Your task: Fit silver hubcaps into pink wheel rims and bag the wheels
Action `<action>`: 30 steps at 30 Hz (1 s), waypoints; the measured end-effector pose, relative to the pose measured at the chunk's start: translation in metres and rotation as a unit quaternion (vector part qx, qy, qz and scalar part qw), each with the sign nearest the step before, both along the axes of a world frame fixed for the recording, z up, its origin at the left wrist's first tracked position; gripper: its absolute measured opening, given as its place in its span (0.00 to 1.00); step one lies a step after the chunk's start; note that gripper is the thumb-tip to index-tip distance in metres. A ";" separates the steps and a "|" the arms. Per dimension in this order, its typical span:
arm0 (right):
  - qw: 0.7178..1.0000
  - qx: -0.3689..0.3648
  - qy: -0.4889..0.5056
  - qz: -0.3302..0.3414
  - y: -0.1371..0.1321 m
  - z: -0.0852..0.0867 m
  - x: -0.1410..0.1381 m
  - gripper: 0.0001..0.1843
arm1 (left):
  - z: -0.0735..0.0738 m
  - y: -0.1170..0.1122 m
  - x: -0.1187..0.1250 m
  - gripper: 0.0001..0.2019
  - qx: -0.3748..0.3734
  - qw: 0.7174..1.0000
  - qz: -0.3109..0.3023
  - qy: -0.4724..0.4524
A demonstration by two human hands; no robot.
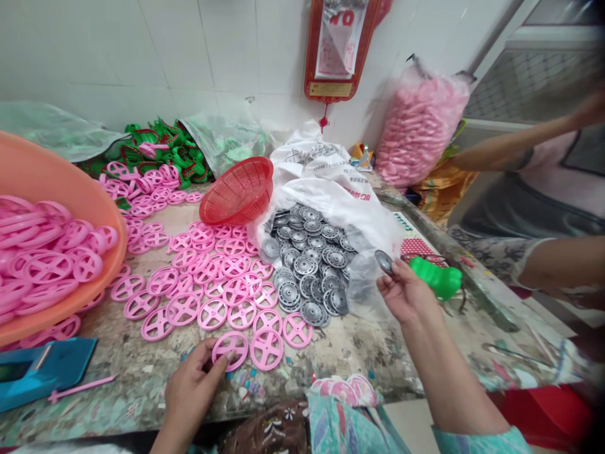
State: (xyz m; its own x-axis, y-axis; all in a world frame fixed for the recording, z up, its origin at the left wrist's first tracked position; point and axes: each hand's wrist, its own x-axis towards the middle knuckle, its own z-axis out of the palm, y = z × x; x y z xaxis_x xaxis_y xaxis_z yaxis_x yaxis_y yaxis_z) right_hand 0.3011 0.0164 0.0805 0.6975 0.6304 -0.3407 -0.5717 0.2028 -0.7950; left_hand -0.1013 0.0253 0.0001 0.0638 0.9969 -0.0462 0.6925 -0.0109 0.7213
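My left hand (195, 381) pinches the rim of a pink four-spoked plastic wheel (230, 350) close to the table's front edge. Beside it lies another pink wheel (267, 349), and many more spread out behind. Raised over the right part of the table, my right hand (407, 291) grips a grey plastic disc (384, 261) between thumb and fingers. A pile of similar grey discs (309, 255) spills from a white plastic sack (326, 170) between my hands. Just right of my right hand lies a green plastic piece (435, 278).
An orange basin (106, 189) of pink wheels tilts in from the left. Behind the loose wheels stand a red basket (239, 192) and green parts (155, 148). A blue tool (51, 372) lies front left. A bag of pink parts (420, 126) and another person (534, 183) are at right.
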 end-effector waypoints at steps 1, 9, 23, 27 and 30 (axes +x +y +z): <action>1.000 0.003 0.003 0.003 0.000 0.000 -0.001 0.16 | -0.001 0.000 0.000 0.17 -0.003 1.000 -0.005 0.002; 1.000 0.000 0.005 0.020 0.001 -0.005 -0.007 0.18 | 0.001 0.000 -0.001 0.18 -0.011 0.999 -0.008 0.039; 0.997 0.006 0.003 0.083 0.001 -0.011 -0.020 0.20 | 0.001 0.000 0.000 0.19 -0.034 0.999 -0.010 0.040; 0.995 0.010 -0.016 0.102 0.001 -0.013 -0.026 0.21 | 0.001 -0.001 -0.001 0.18 -0.034 0.998 -0.012 0.049; 0.993 0.014 -0.020 0.114 0.002 -0.013 -0.028 0.21 | 0.001 -0.002 -0.001 0.17 0.003 0.999 -0.003 0.042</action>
State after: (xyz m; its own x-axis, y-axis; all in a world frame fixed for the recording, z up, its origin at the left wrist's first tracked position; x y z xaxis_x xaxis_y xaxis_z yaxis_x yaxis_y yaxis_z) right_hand 0.2735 0.0185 0.0675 0.5489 0.7819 -0.2956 -0.5733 0.0948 -0.8138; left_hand -0.1024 0.0233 0.0015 0.0662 0.9968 -0.0454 0.7511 -0.0198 0.6599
